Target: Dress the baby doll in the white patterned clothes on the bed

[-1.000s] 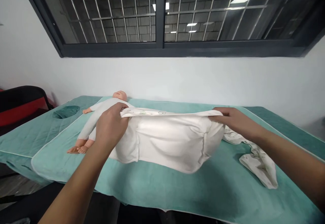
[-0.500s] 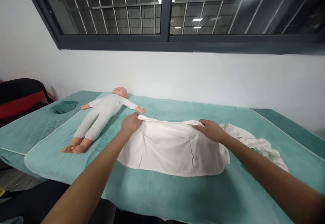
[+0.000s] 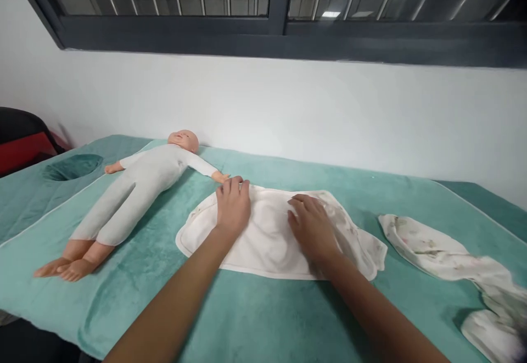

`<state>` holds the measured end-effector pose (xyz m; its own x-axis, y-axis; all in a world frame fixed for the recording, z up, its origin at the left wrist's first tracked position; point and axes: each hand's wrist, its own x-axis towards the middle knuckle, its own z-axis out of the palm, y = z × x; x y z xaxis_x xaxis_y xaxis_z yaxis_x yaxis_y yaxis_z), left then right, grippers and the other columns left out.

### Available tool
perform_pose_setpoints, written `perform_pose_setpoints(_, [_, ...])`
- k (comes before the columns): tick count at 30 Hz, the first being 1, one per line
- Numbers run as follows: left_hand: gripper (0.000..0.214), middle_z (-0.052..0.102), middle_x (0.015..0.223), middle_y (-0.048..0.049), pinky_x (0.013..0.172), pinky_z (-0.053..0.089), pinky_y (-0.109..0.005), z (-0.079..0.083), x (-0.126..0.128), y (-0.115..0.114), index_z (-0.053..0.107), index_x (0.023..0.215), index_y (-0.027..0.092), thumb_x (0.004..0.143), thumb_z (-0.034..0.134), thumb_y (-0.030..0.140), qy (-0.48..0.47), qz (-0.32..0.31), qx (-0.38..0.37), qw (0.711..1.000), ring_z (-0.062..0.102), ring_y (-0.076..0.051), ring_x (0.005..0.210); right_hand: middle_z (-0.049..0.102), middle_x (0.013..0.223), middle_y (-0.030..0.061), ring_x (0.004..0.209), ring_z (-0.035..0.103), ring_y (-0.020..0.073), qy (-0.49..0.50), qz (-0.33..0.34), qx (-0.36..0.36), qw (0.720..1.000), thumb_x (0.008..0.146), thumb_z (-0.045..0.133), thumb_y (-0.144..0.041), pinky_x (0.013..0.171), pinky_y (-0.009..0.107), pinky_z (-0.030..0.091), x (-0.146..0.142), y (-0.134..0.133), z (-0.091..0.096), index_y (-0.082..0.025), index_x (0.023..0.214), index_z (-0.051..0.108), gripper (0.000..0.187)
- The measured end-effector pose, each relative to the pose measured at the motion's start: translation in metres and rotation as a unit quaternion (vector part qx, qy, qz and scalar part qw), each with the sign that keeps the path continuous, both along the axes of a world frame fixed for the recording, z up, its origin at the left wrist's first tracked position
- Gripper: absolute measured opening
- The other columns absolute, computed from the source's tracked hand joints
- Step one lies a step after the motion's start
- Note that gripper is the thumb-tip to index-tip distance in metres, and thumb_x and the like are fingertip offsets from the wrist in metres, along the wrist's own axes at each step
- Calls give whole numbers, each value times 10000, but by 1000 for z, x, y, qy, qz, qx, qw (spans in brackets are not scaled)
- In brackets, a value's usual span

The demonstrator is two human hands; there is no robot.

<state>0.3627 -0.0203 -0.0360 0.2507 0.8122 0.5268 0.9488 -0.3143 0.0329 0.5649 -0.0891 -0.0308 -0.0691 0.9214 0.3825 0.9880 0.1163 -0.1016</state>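
Note:
A white baby top [image 3: 269, 242] with a small print along its right side lies spread on the green bed cover. My left hand [image 3: 233, 204] rests on its upper left part, fingers stretched toward the far edge. On the right part of the top lies my right hand [image 3: 312, 225], palm down with the fingers apart. Neither hand is gripping the cloth. A baby doll [image 3: 154, 171] in a white body suit lies on its back to the left, and one of its hands is close to my left fingertips.
White printed baby clothing [image 3: 436, 247] lies crumpled at the right. The green bed [image 3: 263, 319] has a face hole [image 3: 74, 167] at its left end. A red and black object [image 3: 28, 146] stands beyond that end. Behind are a white wall and a barred window [image 3: 177, 33].
The top, held up by its far edge in both hands before, is now laid down on the bed. Both hands have let go and rest on it. My view has tilted down.

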Motion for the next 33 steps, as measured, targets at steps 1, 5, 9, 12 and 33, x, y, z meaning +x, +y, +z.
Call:
perform_pose_setpoints(1, [309, 575, 1236, -141, 912, 396, -458, -3, 5, -5, 576, 1168, 174, 913, 404, 147, 10, -30, -2, 1000, 500, -305, 1136, 574, 1298, 96, 1193, 492, 238, 14, 2, -24, 1000, 956, 397, -269, 1041, 363, 347, -9, 3, -5, -177, 1186, 587, 311])
perform_pose_setpoints(5, [271, 620, 1179, -113, 929, 415, -440, -14, 18, -6, 620, 1084, 182, 930, 399, 195, 26, -89, -92, 991, 537, -273, 1109, 488, 1435, 122, 1313, 419, 268, 31, -42, -101, 993, 957, 398, -373, 1086, 411, 308, -19, 29, -19, -146, 1296, 540, 431])
perform_pose_setpoints(9, [485, 478, 1440, -111, 1029, 400, -444, -23, 20, 6, 396, 1430, 191, 977, 335, 353, -4, -60, -129, 990, 445, -280, 1290, 248, 1579, 169, 1444, 241, 292, 15, -62, -149, 987, 953, 380, -509, 1136, 509, 190, -6, 49, -22, -149, 1423, 421, 593])
perform_pose_setpoints(12, [551, 420, 1496, -101, 1084, 373, -426, -20, 20, 7, 259, 1514, 219, 992, 280, 394, -10, -56, -125, 990, 410, -275, 1339, 169, 1603, 163, 1465, 180, 295, -2, -51, -102, 993, 965, 383, -443, 1139, 539, 154, -1, 46, -15, -160, 1431, 412, 546])
perform_pose_setpoints(33, [555, 384, 1514, -101, 1117, 359, -444, -15, 17, 5, 228, 1531, 289, 992, 258, 420, -11, -35, -116, 993, 366, -285, 1383, 58, 1623, 141, 1467, 74, 380, -3, -146, -92, 985, 922, 394, -547, 1150, 577, 66, 1, 40, -24, -170, 1536, 224, 740])
